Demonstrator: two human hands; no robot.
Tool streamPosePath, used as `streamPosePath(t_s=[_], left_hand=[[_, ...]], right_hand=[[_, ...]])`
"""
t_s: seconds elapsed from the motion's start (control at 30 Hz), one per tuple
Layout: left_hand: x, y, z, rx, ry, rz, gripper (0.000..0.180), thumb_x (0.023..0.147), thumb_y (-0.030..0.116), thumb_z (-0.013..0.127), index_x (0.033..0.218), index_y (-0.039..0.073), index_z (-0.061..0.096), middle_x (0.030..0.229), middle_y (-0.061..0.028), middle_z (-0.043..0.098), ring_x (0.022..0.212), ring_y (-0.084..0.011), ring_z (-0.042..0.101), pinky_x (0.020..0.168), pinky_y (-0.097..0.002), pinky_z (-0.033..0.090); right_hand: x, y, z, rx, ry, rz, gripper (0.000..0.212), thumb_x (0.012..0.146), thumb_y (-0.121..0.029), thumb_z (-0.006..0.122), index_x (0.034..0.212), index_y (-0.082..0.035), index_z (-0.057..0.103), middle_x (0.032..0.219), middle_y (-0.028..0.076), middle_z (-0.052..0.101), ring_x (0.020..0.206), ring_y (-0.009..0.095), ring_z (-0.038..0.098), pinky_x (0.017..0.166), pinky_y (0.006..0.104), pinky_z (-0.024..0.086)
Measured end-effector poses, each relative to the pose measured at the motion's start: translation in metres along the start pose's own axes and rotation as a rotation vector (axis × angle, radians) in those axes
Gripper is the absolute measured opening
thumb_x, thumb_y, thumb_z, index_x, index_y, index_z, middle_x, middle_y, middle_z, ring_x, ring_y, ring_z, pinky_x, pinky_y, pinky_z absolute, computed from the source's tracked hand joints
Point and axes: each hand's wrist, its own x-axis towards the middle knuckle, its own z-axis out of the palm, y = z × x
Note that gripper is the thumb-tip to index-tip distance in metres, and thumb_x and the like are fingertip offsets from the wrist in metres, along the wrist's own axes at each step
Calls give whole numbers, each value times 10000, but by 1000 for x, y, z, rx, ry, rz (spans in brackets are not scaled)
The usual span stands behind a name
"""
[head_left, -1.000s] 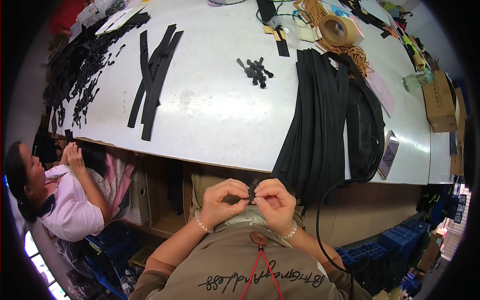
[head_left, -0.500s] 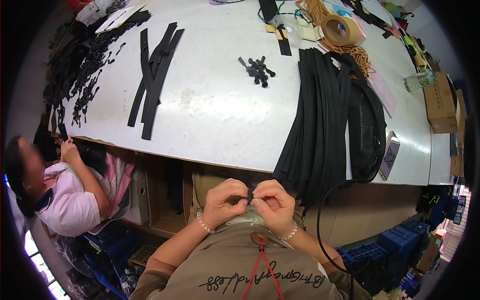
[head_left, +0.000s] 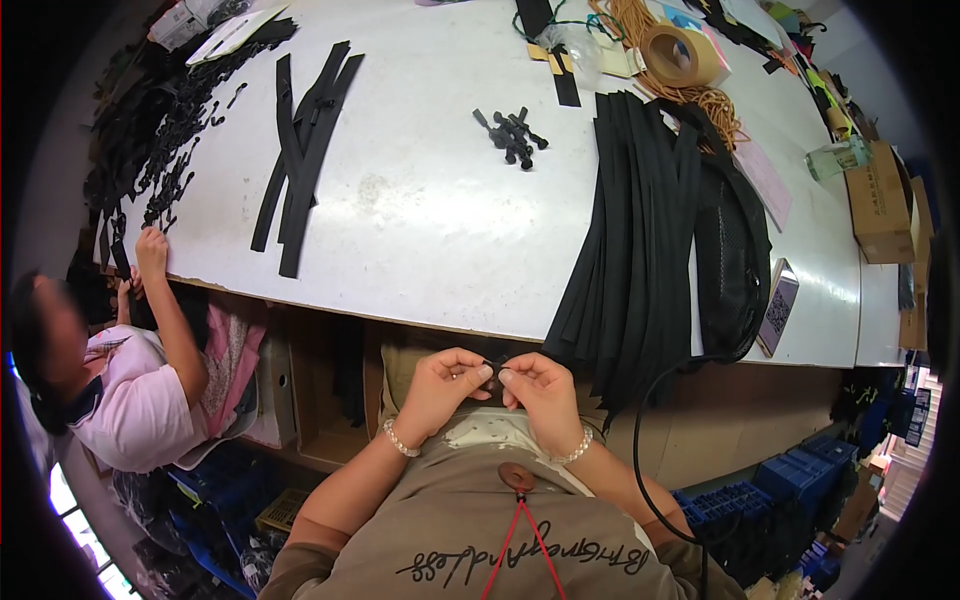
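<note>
Right, the left hand (head_left: 442, 396) and right hand (head_left: 543, 396) pinch a black piece (head_left: 496, 368), at the left's two o'clock, the right's ten.

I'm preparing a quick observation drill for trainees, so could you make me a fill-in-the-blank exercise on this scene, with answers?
1. The left hand and the right hand hold a small piece whose colour is ____.
2. The little heap of black pieces lies to the ____ of the fan of long strips.
3. The table has a ____ top.
4. The thin cord over the shirt is ____.

Missing words: black; left; white; red.
</note>
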Motion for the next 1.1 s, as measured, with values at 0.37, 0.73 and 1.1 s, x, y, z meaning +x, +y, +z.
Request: streamPosePath(t_s=[0.37,0.73,1.1], left_hand=[[18,1,21,-26,110,-23,119,843,128,620,886,17,629,740,-2,624,536,-11,488,415,-155,342],[22,9,19,18,104,-48,90,848,114,608,842,27,627,701,4,621,503,-14,465,398,-162,326],[25,19,12,110,39,-125,115,839,147,623,877,39,633,739,-2,606,599,-43,527,440,-177,405]], right_hand=[[15,7,-1,492,128,111,99,836,-52,602,911,-22,545,738,7,533,585,85,476,530,222,375],[20,7,6,658,196,134,76,819,-19,611,808,-81,569,729,-6,556,585,88,489,531,230,377],[24,1,4,619,162,211,80,832,-23,596,802,-89,562,710,-11,559,581,75,496,513,221,380]])
